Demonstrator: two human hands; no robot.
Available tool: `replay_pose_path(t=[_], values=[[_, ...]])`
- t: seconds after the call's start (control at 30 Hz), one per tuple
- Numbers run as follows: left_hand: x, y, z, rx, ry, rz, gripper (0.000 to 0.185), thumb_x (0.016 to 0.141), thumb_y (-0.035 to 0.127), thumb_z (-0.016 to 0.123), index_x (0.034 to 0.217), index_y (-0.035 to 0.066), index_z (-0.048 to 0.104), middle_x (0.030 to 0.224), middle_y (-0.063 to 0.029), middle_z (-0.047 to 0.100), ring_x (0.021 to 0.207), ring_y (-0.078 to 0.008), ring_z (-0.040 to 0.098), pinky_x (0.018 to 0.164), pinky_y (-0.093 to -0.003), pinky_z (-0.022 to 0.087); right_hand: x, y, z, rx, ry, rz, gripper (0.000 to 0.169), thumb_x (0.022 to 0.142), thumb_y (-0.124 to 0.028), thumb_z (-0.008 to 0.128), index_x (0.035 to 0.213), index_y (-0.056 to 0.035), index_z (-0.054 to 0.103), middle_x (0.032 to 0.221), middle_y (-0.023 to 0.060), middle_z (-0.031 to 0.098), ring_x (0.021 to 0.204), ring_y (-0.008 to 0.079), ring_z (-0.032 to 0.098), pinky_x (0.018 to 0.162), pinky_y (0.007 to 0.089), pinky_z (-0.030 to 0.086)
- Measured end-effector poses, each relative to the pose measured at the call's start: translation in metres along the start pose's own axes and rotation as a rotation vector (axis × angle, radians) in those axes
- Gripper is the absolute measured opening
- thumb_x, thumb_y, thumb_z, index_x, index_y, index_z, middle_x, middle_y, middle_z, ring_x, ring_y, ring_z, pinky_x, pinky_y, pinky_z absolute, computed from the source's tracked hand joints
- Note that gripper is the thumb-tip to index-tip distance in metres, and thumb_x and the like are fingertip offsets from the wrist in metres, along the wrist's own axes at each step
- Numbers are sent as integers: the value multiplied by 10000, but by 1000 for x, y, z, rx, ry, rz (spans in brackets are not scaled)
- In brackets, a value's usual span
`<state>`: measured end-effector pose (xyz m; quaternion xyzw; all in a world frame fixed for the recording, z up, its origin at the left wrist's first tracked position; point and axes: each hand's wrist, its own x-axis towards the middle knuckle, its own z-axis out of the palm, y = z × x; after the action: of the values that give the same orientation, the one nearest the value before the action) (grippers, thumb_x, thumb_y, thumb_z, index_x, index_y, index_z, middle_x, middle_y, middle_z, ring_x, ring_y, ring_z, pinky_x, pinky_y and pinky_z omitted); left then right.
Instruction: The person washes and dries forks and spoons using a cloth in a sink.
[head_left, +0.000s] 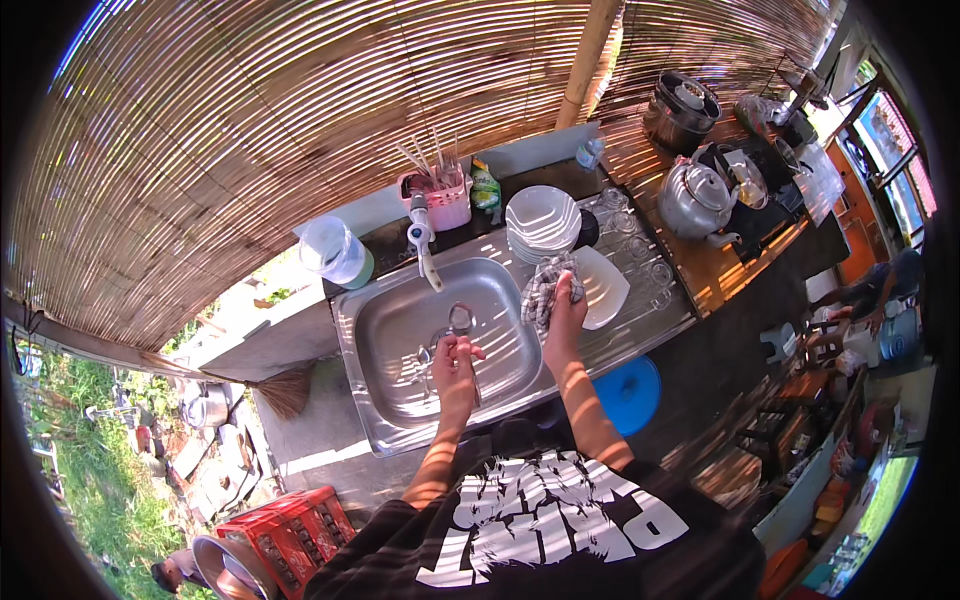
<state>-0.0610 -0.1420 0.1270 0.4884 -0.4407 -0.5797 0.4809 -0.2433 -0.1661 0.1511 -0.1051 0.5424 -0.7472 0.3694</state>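
Observation:
My left hand (454, 369) is over the stainless steel sink basin (382, 315), its fingers around the handle of a large metal spoon (461, 319). The spoon's bowl points away from me, towards the faucet (421, 236). Smaller metal cutlery (424, 360) lies on the basin floor, partly behind that hand. Bunched in my right hand (568, 322) is a checkered cloth (546, 294), held above the edge between basin and drainboard. Just right of the cloth rests a white squarish dish (602, 289). Behind it rises a stack of white bowls (543, 221).
Glasses (626, 225) line the drainboard. A pink utensil basket (448, 206), a green pouch (486, 186) and a plastic container (337, 253) stand behind the sink. A kettle (697, 199) and a pot (681, 112) are at right. A blue round object (630, 394) sits below the counter.

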Motion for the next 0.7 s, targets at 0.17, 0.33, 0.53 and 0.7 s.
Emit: replay_pose_path(t=[0.17,0.33,0.53,0.7], values=[[2,-45,-17,-279,-37,46,162,868,-1,634,1027,24,657,1263,-113,543,1222,-207,458,1052,-309,317,-66,62,-6,-453,-666,-2,609,927,-466,593,1312,-24,430,1121,73,586,1022,118,550,866,267,443],[16,20,-56,604,-134,275,82,763,164,744,814,100,755,1319,-110,554,1251,-287,425,1056,-401,309,-89,29,18,-624,-718,97,537,928,-412,613,1252,4,514,1028,85,625,941,127,559,855,281,453],[4,95,-88,312,43,283,140,818,184,708,909,78,720,1003,-60,677,912,-192,594,809,-337,453,-91,21,54,-661,-751,-27,330,897,-283,663,1084,-18,601,901,115,662,841,152,607,771,294,472],[35,71,-95,559,-153,411,226,867,255,689,929,37,697,734,-61,636,637,-142,521,602,-311,426,-110,24,64,-835,-855,-214,378,879,-316,673,1116,-31,597,973,179,669,918,313,643,807,365,482]])
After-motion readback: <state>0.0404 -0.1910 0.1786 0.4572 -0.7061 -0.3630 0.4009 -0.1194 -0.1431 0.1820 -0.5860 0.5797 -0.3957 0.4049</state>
